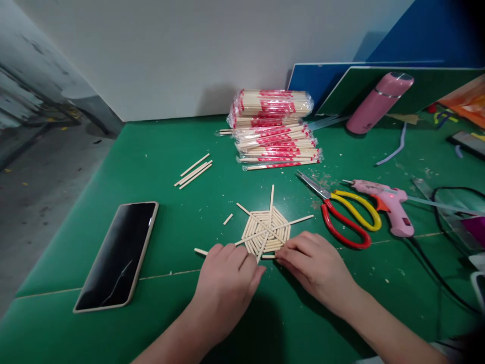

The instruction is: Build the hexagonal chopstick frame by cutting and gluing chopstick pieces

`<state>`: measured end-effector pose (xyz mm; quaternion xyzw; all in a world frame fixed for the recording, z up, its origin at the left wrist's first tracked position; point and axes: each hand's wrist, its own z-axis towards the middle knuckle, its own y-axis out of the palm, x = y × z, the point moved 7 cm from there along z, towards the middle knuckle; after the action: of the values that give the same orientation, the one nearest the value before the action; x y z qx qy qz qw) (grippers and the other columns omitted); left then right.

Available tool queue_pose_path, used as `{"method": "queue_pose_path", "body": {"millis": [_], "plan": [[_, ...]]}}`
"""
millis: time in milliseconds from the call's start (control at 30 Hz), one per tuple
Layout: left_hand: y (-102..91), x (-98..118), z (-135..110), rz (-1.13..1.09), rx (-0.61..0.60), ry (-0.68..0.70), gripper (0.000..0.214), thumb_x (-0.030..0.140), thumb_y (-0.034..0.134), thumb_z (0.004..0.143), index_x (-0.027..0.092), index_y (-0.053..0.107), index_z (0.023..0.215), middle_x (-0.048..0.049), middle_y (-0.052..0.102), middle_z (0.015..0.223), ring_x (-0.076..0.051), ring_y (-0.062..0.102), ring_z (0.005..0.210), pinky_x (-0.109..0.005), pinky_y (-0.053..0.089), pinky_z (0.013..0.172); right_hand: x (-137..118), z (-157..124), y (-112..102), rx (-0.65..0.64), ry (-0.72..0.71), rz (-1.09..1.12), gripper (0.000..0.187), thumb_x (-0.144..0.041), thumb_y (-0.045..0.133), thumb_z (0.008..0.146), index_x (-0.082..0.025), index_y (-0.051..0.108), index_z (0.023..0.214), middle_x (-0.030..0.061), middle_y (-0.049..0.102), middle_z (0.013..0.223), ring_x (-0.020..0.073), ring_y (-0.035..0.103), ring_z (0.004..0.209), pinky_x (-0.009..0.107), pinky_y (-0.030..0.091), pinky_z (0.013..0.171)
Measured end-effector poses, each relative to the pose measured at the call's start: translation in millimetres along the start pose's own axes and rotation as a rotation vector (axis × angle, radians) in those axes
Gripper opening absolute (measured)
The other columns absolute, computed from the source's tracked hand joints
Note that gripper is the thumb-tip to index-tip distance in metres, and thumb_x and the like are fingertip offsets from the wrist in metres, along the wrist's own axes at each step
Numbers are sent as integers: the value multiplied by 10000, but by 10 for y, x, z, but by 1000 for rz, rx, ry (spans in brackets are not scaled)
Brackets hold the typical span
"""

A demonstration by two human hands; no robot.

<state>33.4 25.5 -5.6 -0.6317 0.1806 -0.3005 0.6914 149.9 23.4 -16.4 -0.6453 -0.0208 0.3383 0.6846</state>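
A web-shaped piece made of wooden sticks lies on the green table, its spokes crossing at the middle and short pieces set between them. At its lower left is my left hand, fingers curled down; a wooden stick pokes out from under them, and its other end is hidden. My right hand pinches at the lower right edge of the web, where a short stick piece shows at the fingertips. Just left of the web lies one small cut stick.
Several loose sticks lie farther back, near wrapped chopstick packs. Scissors and a pink glue gun with a cord are on the right. A pink bottle stands behind; a phone lies left.
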Motion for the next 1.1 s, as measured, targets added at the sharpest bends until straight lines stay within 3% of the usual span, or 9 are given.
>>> {"method": "queue_pose_path", "body": {"millis": [133,267,367,500,800,1100], "plan": [[85,-7,-28,-17,-43,-34,162,259,463,805,182,544,687,-14,543,637,-176,466,608,-311,280,570,10,31,37,-9,-12,-44,160,-209,464,837,-243,615,880,10,613,807,140,474,740,271,328,638],[93,15,-17,-5,2,-10,165,222,463,803,180,542,665,-4,527,603,-162,439,578,-305,264,558,42,27,39,15,-4,-38,165,-230,458,838,-240,623,849,16,613,786,137,481,720,267,336,632],[116,33,-45,-22,43,33,110,197,458,805,176,564,820,-3,537,634,-156,426,578,-308,268,573,74,19,38,29,19,9,162,-236,456,836,-228,616,864,27,614,782,143,495,714,273,353,633],[183,96,-113,23,53,130,247,133,442,798,178,512,1030,-5,548,685,-160,422,588,-321,263,585,113,0,24,48,71,93,150,-244,479,815,-205,583,916,44,610,819,159,514,749,287,385,654],[236,100,-91,36,22,136,235,135,412,813,162,529,1015,-11,538,686,-168,432,593,-328,269,582,253,-80,-17,110,215,159,159,-251,532,756,-186,539,901,49,564,839,175,497,788,304,404,679],[183,111,-121,4,53,120,273,152,343,851,163,531,1049,-18,546,739,-156,445,653,-332,307,673,269,-53,-8,118,248,139,157,-250,533,749,-189,548,892,45,565,824,176,500,773,303,398,669]]}}
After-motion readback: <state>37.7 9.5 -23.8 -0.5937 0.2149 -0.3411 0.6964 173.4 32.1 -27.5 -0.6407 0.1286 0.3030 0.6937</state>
